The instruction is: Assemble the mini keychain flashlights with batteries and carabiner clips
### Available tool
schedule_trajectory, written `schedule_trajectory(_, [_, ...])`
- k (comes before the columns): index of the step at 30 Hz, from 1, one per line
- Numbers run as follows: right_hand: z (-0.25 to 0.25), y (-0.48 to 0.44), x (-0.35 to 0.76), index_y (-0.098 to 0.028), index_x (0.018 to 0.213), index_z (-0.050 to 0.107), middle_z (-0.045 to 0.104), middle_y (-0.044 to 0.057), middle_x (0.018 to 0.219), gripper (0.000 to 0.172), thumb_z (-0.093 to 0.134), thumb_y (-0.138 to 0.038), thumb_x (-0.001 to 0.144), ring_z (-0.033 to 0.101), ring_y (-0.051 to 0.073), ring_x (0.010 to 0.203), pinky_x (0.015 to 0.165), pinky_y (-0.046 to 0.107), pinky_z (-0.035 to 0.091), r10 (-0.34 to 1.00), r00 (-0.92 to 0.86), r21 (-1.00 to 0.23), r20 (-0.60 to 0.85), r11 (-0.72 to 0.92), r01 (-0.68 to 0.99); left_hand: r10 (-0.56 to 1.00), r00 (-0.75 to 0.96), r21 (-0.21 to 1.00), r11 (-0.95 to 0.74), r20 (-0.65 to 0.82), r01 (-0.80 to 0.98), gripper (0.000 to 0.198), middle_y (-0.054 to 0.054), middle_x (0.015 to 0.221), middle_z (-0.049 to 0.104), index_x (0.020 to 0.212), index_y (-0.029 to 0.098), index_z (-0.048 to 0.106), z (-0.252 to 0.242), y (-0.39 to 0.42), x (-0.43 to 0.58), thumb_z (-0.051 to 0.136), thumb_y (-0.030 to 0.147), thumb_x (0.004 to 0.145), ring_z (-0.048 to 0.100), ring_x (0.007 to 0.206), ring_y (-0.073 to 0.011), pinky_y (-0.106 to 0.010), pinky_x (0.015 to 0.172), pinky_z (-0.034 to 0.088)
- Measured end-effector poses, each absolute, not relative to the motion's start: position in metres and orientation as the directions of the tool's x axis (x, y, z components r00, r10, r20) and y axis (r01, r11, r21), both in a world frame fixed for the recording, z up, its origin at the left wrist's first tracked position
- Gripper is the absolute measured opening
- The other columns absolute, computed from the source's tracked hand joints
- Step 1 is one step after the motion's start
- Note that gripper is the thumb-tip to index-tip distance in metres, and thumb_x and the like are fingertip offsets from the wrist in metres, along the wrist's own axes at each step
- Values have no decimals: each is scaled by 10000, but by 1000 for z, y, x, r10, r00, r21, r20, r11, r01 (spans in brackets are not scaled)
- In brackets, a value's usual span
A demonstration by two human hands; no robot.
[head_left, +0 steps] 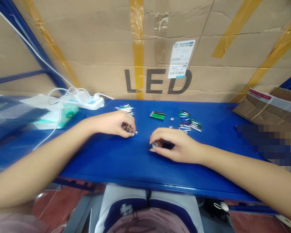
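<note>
Over the blue tabletop [116,158], my left hand [113,124] is closed in a pinch. A tiny shiny piece [136,132] shows at its fingertips, too small to name. Opposite it, my right hand [179,142] grips a small round piece with a silver rim [155,145] between thumb and fingers. Beyond the hands lie green and black tubes [157,116] side by side. A small silver round piece [172,119] rests to their right. Several slim metallic parts [125,109] sit behind my left hand, and green and silver clips or cords [190,124] lie behind my right hand.
A white power strip [92,102] with cables stands at the back left, beside a white and green packet [60,115]. A large cardboard box [106,48] marked LED rises behind the table. An opened brown carton [269,106] occupies the right side.
</note>
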State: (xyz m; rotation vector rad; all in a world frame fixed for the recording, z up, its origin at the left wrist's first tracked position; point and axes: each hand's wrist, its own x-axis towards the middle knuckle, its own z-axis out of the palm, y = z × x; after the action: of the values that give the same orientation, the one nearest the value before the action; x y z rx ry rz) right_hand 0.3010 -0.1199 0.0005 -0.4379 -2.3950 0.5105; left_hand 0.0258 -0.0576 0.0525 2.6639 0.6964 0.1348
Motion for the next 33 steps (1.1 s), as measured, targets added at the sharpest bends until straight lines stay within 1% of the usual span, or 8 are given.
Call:
schedule_trajectory(4, [1, -120, 300, -178, 994, 629, 683, 56, 936, 58, 661, -211, 958, 602, 129, 749, 699, 244, 518, 431, -738, -466, 520, 867, 177, 487, 868, 419, -811, 98, 408, 103, -26, 849, 737, 909, 191, 793, 54, -62, 28, 724, 231, 843, 635, 718, -118, -213, 693, 489])
schedule_trajectory(10, [1, -119, 299, -177, 988, 635, 674, 46, 902, 65, 676, -206, 947, 585, 122, 713, 692, 245, 512, 437, -728, -476, 528, 862, 172, 490, 845, 535, -782, 212, 319, 78, -28, 805, 706, 855, 165, 773, 54, -74, 37, 746, 235, 836, 594, 654, -96, -209, 642, 507])
schedule_trajectory(13, [-1, -118, 298, -178, 995, 642, 682, 46, 905, 78, 683, -224, 948, 594, 120, 709, 689, 246, 514, 457, -717, -500, 527, 849, 174, 481, 821, 567, -786, 308, 248, 60, -31, 817, 708, 859, 162, 772, 52, -84, 44, 764, 208, 821, 592, 636, -88, -209, 635, 517])
schedule_trajectory(15, [-2, -117, 297, -175, 1002, 645, 682, 39, 898, 98, 696, -232, 941, 599, 114, 699, 686, 241, 516, 469, -701, -519, 538, 839, 163, 454, 796, 553, -812, 400, 185, 74, -32, 825, 708, 880, 161, 772, 50, -91, 50, 777, 186, 810, 584, 618, -80, -205, 614, 511])
schedule_trajectory(17, [-4, -116, 297, -172, 1001, 647, 672, 25, 864, 111, 704, -239, 934, 594, 109, 681, 669, 234, 512, 479, -686, -531, 548, 833, 157, 404, 773, 509, -852, 488, 124, 92, -36, 830, 710, 898, 157, 771, 47, -97, 56, 782, 168, 808, 576, 602, -73, -200, 594, 501])
schedule_trajectory(20, [-6, -114, 297, -168, 978, 648, 646, 5, 803, 104, 699, -247, 934, 575, 105, 652, 630, 226, 494, 493, -676, -539, 548, 826, 165, 336, 754, 429, -900, 565, 80, 89, -47, 841, 719, 910, 152, 768, 43, -102, 63, 773, 157, 821, 574, 603, -71, -195, 589, 499])
schedule_trajectory(24, [-6, -114, 297, -167, 954, 645, 625, -7, 773, 105, 702, -252, 931, 567, 102, 638, 617, 222, 486, 504, -672, -553, 542, 816, 166, 317, 754, 392, -916, 576, 86, 104, -56, 850, 724, 941, 156, 775, 40, -101, 65, 762, 167, 838, 579, 606, -78, -198, 589, 505])
schedule_trajectory(33, [-5, -114, 298, -176, 935, 642, 634, 0, 784, 103, 694, -265, 934, 572, 107, 650, 619, 222, 485, 515, -677, -569, 526, 805, 170, 349, 789, 474, -877, 505, 84, 125, -72, 873, 742, 979, 194, 800, 38, -98, 64, 738, 201, 871, 633, 650, -105, -212, 607, 526])
